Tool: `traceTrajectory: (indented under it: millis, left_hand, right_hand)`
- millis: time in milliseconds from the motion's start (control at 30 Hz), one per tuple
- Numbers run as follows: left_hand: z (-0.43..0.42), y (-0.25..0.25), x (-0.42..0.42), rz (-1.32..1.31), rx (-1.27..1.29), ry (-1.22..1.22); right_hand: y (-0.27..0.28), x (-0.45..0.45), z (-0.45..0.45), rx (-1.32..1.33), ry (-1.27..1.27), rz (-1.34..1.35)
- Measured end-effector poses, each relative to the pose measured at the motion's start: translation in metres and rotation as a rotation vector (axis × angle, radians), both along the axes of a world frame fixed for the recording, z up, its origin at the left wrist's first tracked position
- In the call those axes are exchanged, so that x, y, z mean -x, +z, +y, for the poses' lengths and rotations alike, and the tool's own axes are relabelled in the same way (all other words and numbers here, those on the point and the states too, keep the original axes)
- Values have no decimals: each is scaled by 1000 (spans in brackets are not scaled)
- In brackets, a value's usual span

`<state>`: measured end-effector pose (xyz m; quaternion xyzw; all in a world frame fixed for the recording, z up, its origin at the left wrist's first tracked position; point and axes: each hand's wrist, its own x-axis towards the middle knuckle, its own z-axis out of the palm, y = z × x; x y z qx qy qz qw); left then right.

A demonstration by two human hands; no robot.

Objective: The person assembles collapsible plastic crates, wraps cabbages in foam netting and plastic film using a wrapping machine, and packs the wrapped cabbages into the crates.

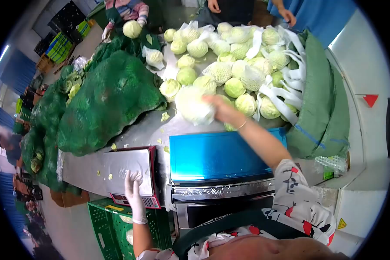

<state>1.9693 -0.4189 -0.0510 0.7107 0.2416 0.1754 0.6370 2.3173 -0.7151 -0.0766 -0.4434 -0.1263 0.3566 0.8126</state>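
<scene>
My right hand (223, 108) reaches over the metal table and is closed on the side of a pale wrapped cabbage (195, 106), which looks blurred. Around it lie loose green cabbages (187, 76) and others in white foam nets (252, 78). My left hand (134, 188), in a whitish glove, is raised with its fingers apart over the front edge of a scale (130, 169) and holds nothing. A wrapping machine with a blue top (221, 154) stands between my arms.
Green mesh sacks (108, 102) fill the left of the table. At the right stands a large green sack (318, 99) beside white foam nets. A green crate (110, 229) sits below the scale. Across the table, a person holds a cabbage (132, 29); other people's hands (287, 16) show nearby.
</scene>
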Motion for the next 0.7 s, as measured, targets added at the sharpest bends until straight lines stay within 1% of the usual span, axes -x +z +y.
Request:
traceTrajectory:
  millis: [33, 67, 100, 133, 167, 200, 233, 267, 300, 333, 367, 433, 467, 500, 533, 567, 600, 633, 667, 700]
  left_hand:
    - [-12, 7, -13, -11, 28, -29]
    - [-17, 6, -20, -55, 43, -94]
    - [-18, 5, -25, -58, 31, -97]
    - [-17, 8, -27, -84, 65, -70]
    - [-14, 10, -26, -108, 99, -44]
    - [-4, 7, -21, -106, 102, -27]
    - [-3, 13, -15, -126, 143, 24]
    - [11, 7, -3, -81, 94, 23]
    - [24, -1, 13, -34, 46, 24]
    - [26, 8, 32, 28, 108, 92]
    - [47, -8, 56, 67, 43, 116]
    - [69, -13, 102, 74, 50, 204]
    - [75, -7, 121, 82, 54, 258]
    - [80, -4, 142, 94, 59, 323]
    - [90, -6, 160, 87, -6, 355]
    - [91, -1, 171, -16, 15, 402]
    - [94, 5, 185, -11, -14, 404]
    - [88, 25, 192, 51, -51, 481]
    - [90, 30, 203, 24, -54, 521]
    - [97, 21, 214, -23, -54, 557]
  right_hand:
    - [-3, 19, 30, 31, -15, -53]
    - [45, 53, 50, 161, 15, -222]
    - [15, 64, 90, 163, 25, -368]
    - [7, 86, 118, 321, -12, -663]
    - [2, 107, 147, 415, -118, -993]
    - [19, 133, 167, 558, -10, -1038]
    - [32, 157, 185, 623, 109, -1032]
    - [38, 176, 202, 645, 175, -1059]
    - [25, 194, 223, 662, 125, -1155]
    - [15, 209, 238, 629, 118, -1167]
    - [7, 220, 250, 596, 109, -1180]
    - [-12, 237, 269, 663, 139, -1254]
    - [-18, 246, 276, 695, 161, -1287]
    - [-28, 250, 283, 713, 125, -1354]
    - [-33, 252, 290, 719, 110, -1416]
    - [-32, 247, 295, 782, 231, -1378]
    - [-38, 243, 298, 740, 193, -1408]
    - [-22, 239, 291, 682, 194, -1316]
    - [-3, 239, 284, 730, 123, -1326]
    - [1, 233, 285, 674, 108, -1339]
